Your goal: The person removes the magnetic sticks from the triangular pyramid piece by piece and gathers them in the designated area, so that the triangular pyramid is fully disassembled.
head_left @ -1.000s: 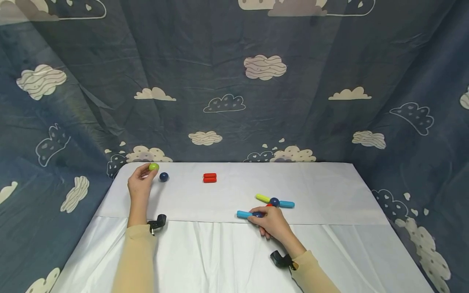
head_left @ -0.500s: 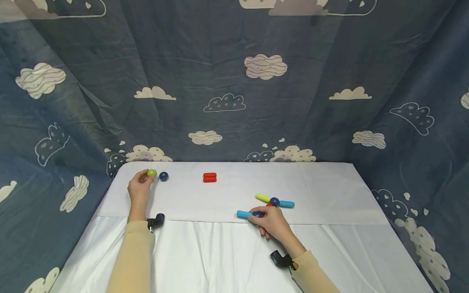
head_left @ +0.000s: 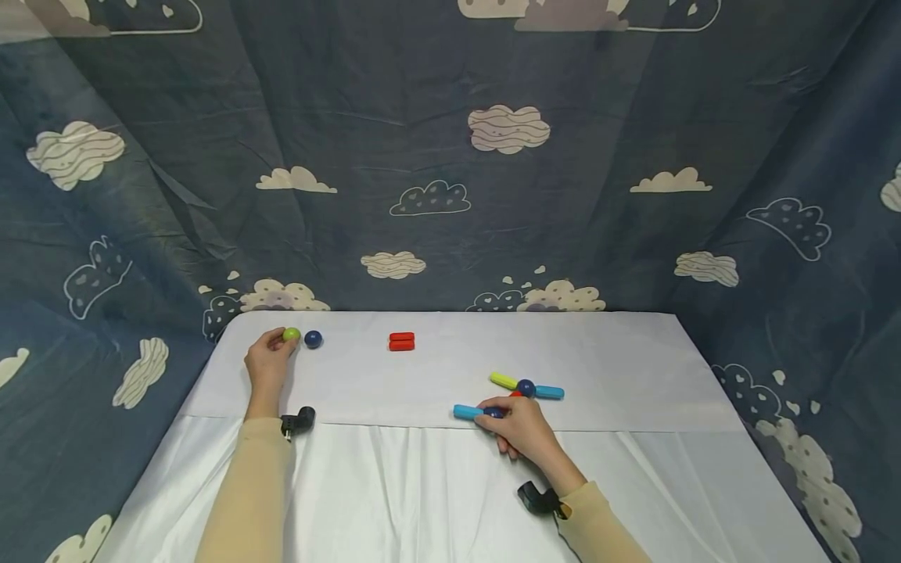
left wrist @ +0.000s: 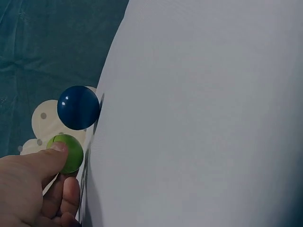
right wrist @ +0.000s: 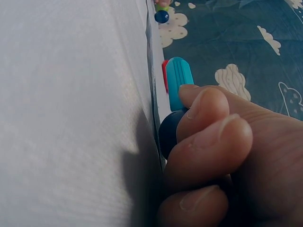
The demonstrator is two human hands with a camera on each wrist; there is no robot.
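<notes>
left hand: at the far left of the white table cover, gripping a green ball between thumb and fingers; whether the ball bears on the cover cannot be told. a loose dark blue ball lies just to the right of the green 1, with a narrow gap between them in the left wrist view. 2 red sticks lie side by side farther right, near the far edge and well apart from either hand. right hand: at the near right, fingers curled, gripping the near dark blue ball, with the thumb against the near light blue stick, which points left from that ball. beyond the fingers a red piece shows in part, between the near ball and the far dark blue ball; its full length is hidden. the far ball has a yellow-green stick on its left and a far light blue stick on its right. each wrist carries a black camera, left and right, below tan sleeves. a dark blue cloud-print cloth hangs behind the table.
</notes>
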